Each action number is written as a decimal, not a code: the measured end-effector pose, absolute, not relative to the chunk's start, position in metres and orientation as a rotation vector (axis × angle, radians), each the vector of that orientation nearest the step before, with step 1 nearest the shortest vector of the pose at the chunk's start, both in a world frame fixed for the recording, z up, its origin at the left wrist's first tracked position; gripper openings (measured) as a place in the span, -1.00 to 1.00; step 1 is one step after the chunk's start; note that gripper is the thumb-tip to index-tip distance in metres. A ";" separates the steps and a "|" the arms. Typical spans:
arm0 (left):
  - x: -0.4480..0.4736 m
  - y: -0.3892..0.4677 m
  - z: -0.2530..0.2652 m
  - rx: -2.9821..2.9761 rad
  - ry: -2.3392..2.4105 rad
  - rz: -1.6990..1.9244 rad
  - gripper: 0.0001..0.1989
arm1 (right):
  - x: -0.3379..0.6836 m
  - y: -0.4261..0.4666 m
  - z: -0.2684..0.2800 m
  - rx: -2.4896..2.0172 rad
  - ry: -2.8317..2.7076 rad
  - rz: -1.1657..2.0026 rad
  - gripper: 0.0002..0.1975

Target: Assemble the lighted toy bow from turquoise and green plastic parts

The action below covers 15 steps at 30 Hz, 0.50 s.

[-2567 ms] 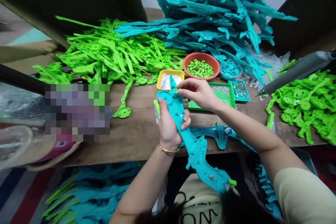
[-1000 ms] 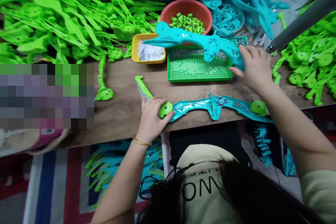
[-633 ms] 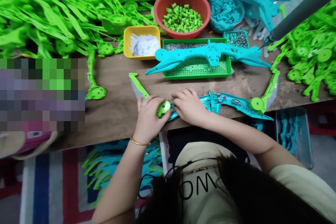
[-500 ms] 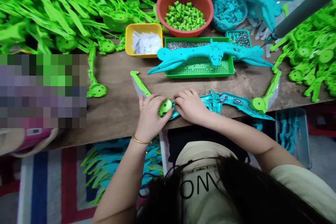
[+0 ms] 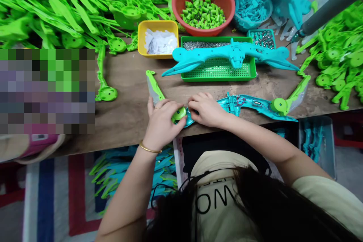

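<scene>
A blue half shell of a toy bow (image 5: 249, 103) lies open side up near the table's front edge, with thin red wires inside. My left hand (image 5: 163, 121) is closed around the round end of a green bow limb (image 5: 179, 113) at the shell's left end. Close beside it, my right hand (image 5: 205, 109) has its fingers curled down at the shell's left part; the fingertips are partly hidden. At the shell's right end sits another green limb (image 5: 280, 106), slanting up and away. Behind lies a second blue shell (image 5: 208, 55), closed side up, across a green basket (image 5: 218, 78).
Small metal parts fill the basket's back. Around it stand a yellow tub (image 5: 141, 51) of white strips, a red bowl (image 5: 176, 3) of green pieces and a blue-filled bowl (image 5: 251, 7). Green limbs (image 5: 56, 7) are heaped left and right. A grey tool (image 5: 326, 7) hangs at right.
The camera view has shifted slightly. Both hands stay at the shell's left end, my left fingers still around the green limb; the right hand's fingers have shifted only slightly.
</scene>
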<state>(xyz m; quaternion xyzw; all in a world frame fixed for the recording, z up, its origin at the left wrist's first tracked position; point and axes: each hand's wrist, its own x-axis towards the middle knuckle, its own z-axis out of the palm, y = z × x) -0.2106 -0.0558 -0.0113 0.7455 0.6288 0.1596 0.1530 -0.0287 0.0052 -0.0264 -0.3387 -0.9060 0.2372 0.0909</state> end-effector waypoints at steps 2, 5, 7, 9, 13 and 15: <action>-0.208 -0.054 -0.013 2.124 1.815 0.466 -0.74 | -0.028 0.007 -0.025 -1.009 -2.690 0.733 -0.81; -0.203 -0.054 -0.016 2.063 1.865 0.503 -0.74 | -0.027 0.010 -0.023 -1.025 -2.683 0.762 -0.83; -0.200 -0.057 -0.018 2.011 1.925 0.529 -0.73 | -0.027 0.010 -0.020 -1.040 -2.683 0.776 -0.84; -0.197 -0.060 -0.019 1.978 1.981 0.543 -0.74 | -0.029 0.010 -0.018 -1.062 -2.689 0.794 -0.84; -0.191 -0.062 -0.018 1.965 2.030 0.524 -0.76 | -0.033 0.008 -0.016 -1.103 -2.695 0.794 -0.84; -0.189 -0.061 -0.017 1.964 2.034 0.511 -0.74 | -0.031 0.008 -0.014 -1.090 -2.683 0.809 -0.81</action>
